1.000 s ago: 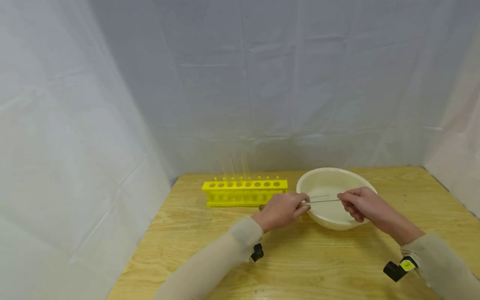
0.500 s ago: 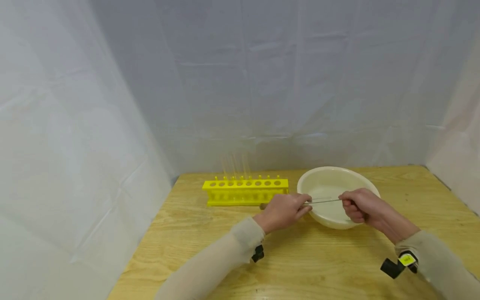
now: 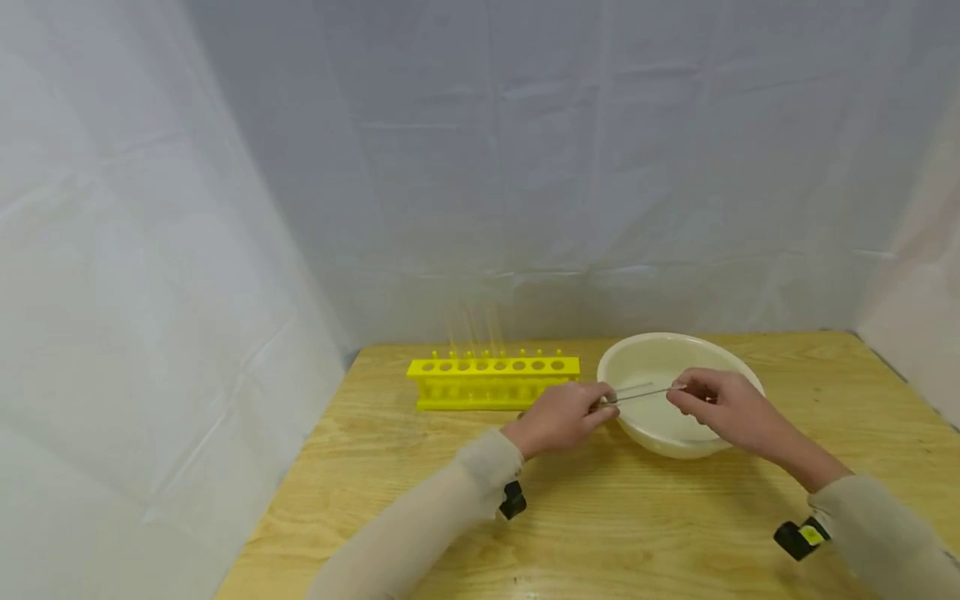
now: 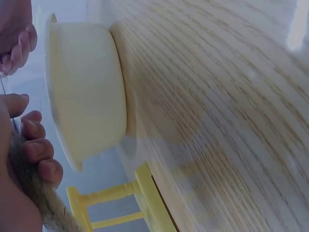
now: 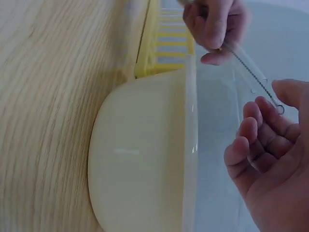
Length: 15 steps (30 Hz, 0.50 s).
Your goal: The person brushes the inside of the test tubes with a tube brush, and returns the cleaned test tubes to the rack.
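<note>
My left hand (image 3: 561,417) grips a clear glass test tube (image 5: 261,79) above the table, near the bowl. A test tube brush lies along it; its dark bristles (image 4: 48,203) show under my curled fingers in the left wrist view. In the right wrist view the brush's twisted wire handle (image 5: 246,66) runs between the faint edges of the tube and ends in a small loop. My right hand (image 5: 275,159) is at this loop: the wire end lies by the index fingertip, with the thumb a little apart. Both hands are at the rim of the cream bowl (image 3: 637,429).
A yellow test tube rack (image 3: 495,371) stands left of the bowl. Several clear test tubes (image 3: 491,325) rise from its back row of pegs. The wooden table (image 3: 600,533) is enclosed by white plastic sheeting (image 3: 525,167).
The fingers of my right hand have loosened from a curled pinch on the wire end and spread, shifting slightly left and up. My left hand stays nearly in place.
</note>
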Each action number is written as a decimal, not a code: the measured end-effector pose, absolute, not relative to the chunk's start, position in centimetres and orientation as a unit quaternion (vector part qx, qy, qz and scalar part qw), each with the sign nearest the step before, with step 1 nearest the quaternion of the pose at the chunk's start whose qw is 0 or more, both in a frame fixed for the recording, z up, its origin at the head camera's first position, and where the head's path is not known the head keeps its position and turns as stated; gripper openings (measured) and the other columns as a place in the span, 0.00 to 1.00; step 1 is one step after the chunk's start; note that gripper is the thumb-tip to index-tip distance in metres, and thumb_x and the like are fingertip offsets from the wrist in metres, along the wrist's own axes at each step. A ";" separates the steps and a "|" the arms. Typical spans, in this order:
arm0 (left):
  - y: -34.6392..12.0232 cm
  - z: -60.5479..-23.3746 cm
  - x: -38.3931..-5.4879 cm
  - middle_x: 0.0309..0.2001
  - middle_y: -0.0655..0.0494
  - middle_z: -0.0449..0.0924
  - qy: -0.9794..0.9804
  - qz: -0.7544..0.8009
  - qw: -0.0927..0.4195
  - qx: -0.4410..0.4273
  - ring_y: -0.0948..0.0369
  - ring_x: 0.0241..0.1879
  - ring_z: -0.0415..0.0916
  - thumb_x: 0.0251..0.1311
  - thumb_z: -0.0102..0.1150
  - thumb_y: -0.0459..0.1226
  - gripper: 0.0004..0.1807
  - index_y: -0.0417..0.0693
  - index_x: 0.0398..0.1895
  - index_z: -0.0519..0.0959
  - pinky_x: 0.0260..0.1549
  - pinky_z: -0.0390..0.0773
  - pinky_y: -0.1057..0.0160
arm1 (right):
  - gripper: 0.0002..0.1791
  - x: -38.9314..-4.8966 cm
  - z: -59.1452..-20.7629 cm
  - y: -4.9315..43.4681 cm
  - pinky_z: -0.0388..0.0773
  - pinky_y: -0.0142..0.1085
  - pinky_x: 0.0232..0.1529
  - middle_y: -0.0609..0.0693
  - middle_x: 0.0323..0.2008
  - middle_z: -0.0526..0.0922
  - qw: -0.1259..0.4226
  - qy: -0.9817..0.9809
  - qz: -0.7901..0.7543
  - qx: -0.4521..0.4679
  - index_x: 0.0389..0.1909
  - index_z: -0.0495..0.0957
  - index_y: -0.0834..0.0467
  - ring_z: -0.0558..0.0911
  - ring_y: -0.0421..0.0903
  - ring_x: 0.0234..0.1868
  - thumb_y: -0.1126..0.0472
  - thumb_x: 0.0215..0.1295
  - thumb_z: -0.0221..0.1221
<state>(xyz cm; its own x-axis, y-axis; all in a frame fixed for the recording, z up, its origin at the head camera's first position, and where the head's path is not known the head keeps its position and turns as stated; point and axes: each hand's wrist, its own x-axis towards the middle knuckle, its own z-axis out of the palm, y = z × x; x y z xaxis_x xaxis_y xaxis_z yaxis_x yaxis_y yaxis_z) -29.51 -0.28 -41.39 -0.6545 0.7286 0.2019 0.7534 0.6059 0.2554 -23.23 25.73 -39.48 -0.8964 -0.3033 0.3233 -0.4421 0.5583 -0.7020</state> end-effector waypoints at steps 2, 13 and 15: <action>-0.4 -41.3 -29.6 0.37 0.65 0.82 -0.893 -0.169 0.030 -0.417 0.71 0.30 0.72 0.76 0.49 0.49 0.15 0.55 0.53 0.81 0.31 0.71 0.73 | 0.05 -23.3 -39.6 25.8 0.72 0.32 0.24 0.47 0.25 0.78 0.133 -0.883 0.373 0.253 0.38 0.81 0.53 0.71 0.38 0.21 0.59 0.74 0.59; -0.5 -41.1 -29.6 0.40 0.63 0.85 -0.883 -0.185 -0.004 -0.432 0.72 0.34 0.76 0.76 0.50 0.49 0.15 0.54 0.52 0.82 0.35 0.75 0.73 | 0.09 -23.7 -39.8 26.2 0.78 0.32 0.34 0.44 0.37 0.87 0.187 -0.875 0.279 0.349 0.43 0.84 0.54 0.82 0.36 0.33 0.68 0.73 0.57; -0.6 -41.2 -29.7 0.38 0.65 0.84 -0.881 -0.184 -0.004 -0.436 0.72 0.32 0.75 0.76 0.50 0.48 0.14 0.55 0.50 0.82 0.33 0.73 0.74 | 0.09 -23.6 -39.8 26.2 0.79 0.32 0.34 0.44 0.37 0.86 0.177 -0.877 0.274 0.352 0.43 0.84 0.54 0.82 0.36 0.34 0.68 0.73 0.57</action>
